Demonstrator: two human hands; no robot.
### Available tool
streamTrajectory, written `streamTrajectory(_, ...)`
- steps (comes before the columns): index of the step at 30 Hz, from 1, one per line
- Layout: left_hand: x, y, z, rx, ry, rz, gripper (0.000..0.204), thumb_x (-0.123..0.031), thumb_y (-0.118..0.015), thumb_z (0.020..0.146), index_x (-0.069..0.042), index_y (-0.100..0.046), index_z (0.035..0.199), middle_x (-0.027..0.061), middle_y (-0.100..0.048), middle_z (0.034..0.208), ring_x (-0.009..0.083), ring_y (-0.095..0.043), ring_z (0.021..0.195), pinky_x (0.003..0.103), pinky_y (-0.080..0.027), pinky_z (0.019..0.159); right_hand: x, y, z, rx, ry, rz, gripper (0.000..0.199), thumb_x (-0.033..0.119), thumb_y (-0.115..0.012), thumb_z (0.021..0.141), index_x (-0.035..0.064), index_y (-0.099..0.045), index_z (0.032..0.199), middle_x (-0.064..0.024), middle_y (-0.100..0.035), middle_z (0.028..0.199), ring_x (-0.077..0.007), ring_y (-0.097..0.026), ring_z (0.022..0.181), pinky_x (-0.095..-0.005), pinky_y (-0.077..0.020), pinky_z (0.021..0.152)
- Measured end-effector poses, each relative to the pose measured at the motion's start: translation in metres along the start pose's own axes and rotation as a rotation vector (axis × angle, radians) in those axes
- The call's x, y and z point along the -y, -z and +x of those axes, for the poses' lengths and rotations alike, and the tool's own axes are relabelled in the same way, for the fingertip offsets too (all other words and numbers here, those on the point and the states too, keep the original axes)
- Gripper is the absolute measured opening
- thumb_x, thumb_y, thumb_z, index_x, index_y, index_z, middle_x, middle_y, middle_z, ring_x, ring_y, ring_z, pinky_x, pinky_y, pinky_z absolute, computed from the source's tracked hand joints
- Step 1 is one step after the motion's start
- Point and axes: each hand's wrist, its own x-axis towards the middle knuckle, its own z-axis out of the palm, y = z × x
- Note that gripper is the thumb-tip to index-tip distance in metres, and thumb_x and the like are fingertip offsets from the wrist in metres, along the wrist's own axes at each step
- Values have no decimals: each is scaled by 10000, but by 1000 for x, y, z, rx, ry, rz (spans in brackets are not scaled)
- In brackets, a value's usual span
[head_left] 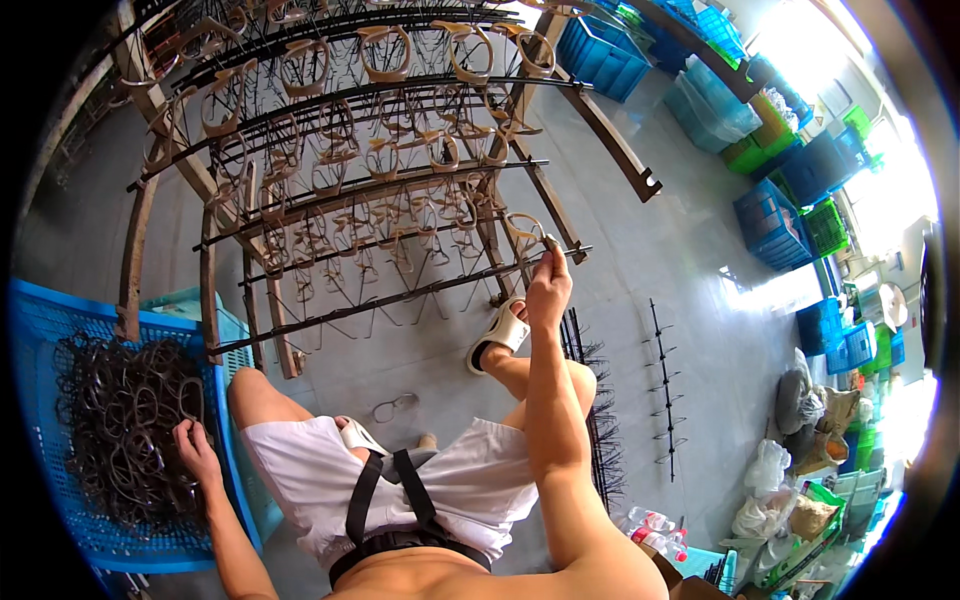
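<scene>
My right hand (548, 287) is raised at the right end of the lowest rod (400, 304) of a rack. Its thumb and fingers pinch a tan eyeglass frame (520, 229) beside the rod's end. Down at the left, my left hand (197, 452) rests at the edge of a tangled heap of dark eyeglass frames (130, 430), fingers bent closed on one rim. The heap lies in a blue plastic basket (40, 330). Many tan eyeglass frames (385, 55) hang in rows from the rack's upper rods.
Wooden posts (133, 250) carry the rods in front of me. A loose eyeglass frame (395, 407) and a spiked rod (662, 390) lie on the grey floor. More spiked rods (592, 410) are by my right knee. Blue crates (770, 225), bags (765, 490) and bottles (660, 535) line the right.
</scene>
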Motion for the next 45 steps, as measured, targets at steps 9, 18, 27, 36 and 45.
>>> streamTrajectory(9, -113, 30, 8, 143, -148, -168, 116, -65, -480, 833, 32, -539, 860, 108, -517, 866, 222, -513, 794, 303, -413, 699, 19, 2, -13, -252, 290, -564, 314, 151, -523, 889, -21, -491, 1150, -165, -491, 1001, -266, -492, 894, -382, -423, 769)
streamTrajectory(18, -238, -10, 8, 1077, -125, -599, 184, -149, -560, 783, 34, -582, 781, 111, -538, 790, 195, -549, 667, 304, -439, 608, 120, -74, -187, 1645, 78, 160, 346, 140, -616, 855, -22, -508, 1141, -154, -570, 932, -220, -568, 836, -319, -461, 736)
streamTrajectory(27, -207, -32, -31, 1195, -179, -753, 555, -154, -696, 751, -34, -402, 1206, 60, -499, 878, 133, -512, 775, 260, -447, 660, 65, -63, -177, 1357, -989, 338, 198, 206, -549, 912, 9, -569, 903, 7, -525, 694, -46, -419, 540, -183, -326, 485)
streamTrajectory(36, -212, -49, -53, 763, -111, -696, 448, -135, -696, 767, -16, -375, 1056, 96, -491, 827, 139, -492, 567, 248, -408, 519, 87, -49, -237, 1031, -690, 90, 460, 464, -431, 932, 25, -565, 898, -24, -557, 795, -114, -508, 719, -243, -397, 622)
streamTrajectory(45, -215, -53, -53, 524, -714, -293, 478, -143, -602, 698, -1, -397, 1106, 226, -494, 1091, 318, -587, 768, 355, -510, 618, 44, -56, -229, 502, -1026, 511, 307, 320, -510, 916, 27, -575, 853, -28, -558, 712, -123, -506, 616, -270, -419, 597)
